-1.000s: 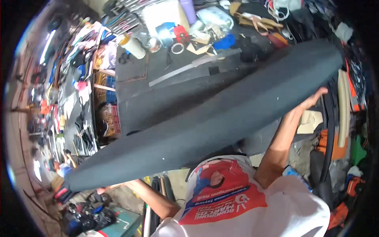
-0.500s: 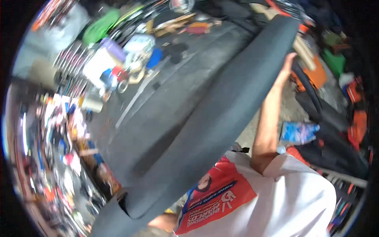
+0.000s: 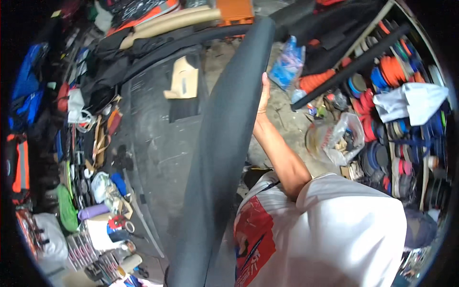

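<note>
The long black roll [image 3: 224, 124] points away from you; your right hand [image 3: 263, 98] holds its right side; I can't see your left hand.

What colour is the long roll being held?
Plain dark grey; the roll shows best in the head view.

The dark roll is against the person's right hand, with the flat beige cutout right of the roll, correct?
Not quite: the head view shows the flat beige cutout to the left of the dark roll, which is against the person's right hand.
</note>
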`<action>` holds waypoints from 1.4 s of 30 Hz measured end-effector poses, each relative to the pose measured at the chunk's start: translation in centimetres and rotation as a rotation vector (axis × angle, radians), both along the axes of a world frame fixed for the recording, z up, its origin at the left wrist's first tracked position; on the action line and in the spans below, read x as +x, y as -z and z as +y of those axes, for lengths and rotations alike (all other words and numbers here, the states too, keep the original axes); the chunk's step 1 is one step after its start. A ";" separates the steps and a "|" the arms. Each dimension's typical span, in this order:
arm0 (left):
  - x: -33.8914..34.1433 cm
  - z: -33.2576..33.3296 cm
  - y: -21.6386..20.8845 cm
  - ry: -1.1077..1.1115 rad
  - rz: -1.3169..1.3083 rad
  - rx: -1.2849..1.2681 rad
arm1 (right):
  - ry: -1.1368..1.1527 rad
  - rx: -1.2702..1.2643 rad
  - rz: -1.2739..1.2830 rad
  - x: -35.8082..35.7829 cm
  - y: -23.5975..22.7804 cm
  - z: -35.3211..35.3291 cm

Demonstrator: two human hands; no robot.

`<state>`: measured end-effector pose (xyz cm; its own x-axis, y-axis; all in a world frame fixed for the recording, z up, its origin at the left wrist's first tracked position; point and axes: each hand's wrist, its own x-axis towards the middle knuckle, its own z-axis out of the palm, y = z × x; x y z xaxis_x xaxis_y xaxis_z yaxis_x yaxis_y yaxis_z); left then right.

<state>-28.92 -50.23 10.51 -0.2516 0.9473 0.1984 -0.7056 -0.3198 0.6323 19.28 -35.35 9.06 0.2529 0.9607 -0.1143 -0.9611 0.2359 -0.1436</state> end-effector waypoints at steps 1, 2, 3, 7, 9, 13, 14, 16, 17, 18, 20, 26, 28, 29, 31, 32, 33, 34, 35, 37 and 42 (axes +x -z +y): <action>1.3 0.7 0.4 0.056 0.003 -0.002 | 0.012 -0.052 -0.031 1.9 1.2 -1.3; 2.7 1.3 0.7 0.110 0.008 -0.003 | 0.022 -0.105 -0.058 3.8 2.6 -2.5; 3.6 2.2 0.6 0.167 0.021 -0.003 | 0.034 -0.157 -0.074 5.0 3.8 -3.7; 7.1 5.6 -0.6 0.380 0.096 0.007 | 0.051 -0.360 -0.035 7.6 8.3 -7.5; 9.9 7.5 -1.4 0.471 0.136 0.027 | 0.107 -0.395 -0.003 9.4 11.3 -9.3; 15.4 10.9 -3.3 0.621 0.246 0.067 | 0.180 -0.511 0.079 11.8 15.3 -12.5; 16.9 11.7 -3.8 0.656 0.275 0.076 | 0.197 -0.561 0.089 12.6 16.0 -13.2; 20.9 13.8 -4.8 0.736 0.323 0.096 | 0.242 -0.607 0.116 14.3 17.5 -13.8; 22.9 14.7 -5.2 0.776 0.348 0.102 | 0.229 -0.644 0.155 14.9 18.6 -14.1; 25.2 15.9 -5.5 0.810 0.370 0.114 | 0.212 -0.675 0.191 16.0 19.2 -13.6; 29.7 17.8 -6.0 0.876 0.415 0.127 | 0.206 -0.708 0.243 18.6 19.7 -12.7; 42.4 22.1 -6.8 1.073 0.514 0.170 | 0.240 -0.637 0.328 25.6 19.9 -9.6; 46.3 23.0 -7.5 1.130 0.534 0.209 | 0.274 -0.571 0.326 27.1 19.8 -8.3; 48.5 23.2 -7.7 1.160 0.534 0.233 | 0.275 -0.657 0.303 28.1 20.1 -8.0; 53.1 24.5 -8.1 1.198 0.552 0.306 | 0.249 -0.802 0.203 29.5 18.7 -6.8; 56.2 25.6 -8.4 1.199 0.553 0.376 | 0.236 -0.852 0.101 30.1 16.9 -5.7; 66.4 24.5 -8.4 1.342 0.386 0.490 | 0.460 -0.866 0.030 35.5 26.5 -11.7; 76.5 20.8 -8.9 1.482 0.207 0.605 | 0.940 -1.074 -0.756 44.5 33.3 -14.6; 75.9 23.1 -8.6 1.426 0.294 0.636 | 0.884 -0.999 -0.747 38.7 29.3 -13.1; 76.3 25.8 -8.7 1.393 0.395 0.682 | 0.350 -0.800 -1.208 40.7 14.7 -10.7; 83.3 23.7 -12.1 1.489 0.477 0.747 | 0.697 -0.488 -1.488 47.0 -4.4 -16.4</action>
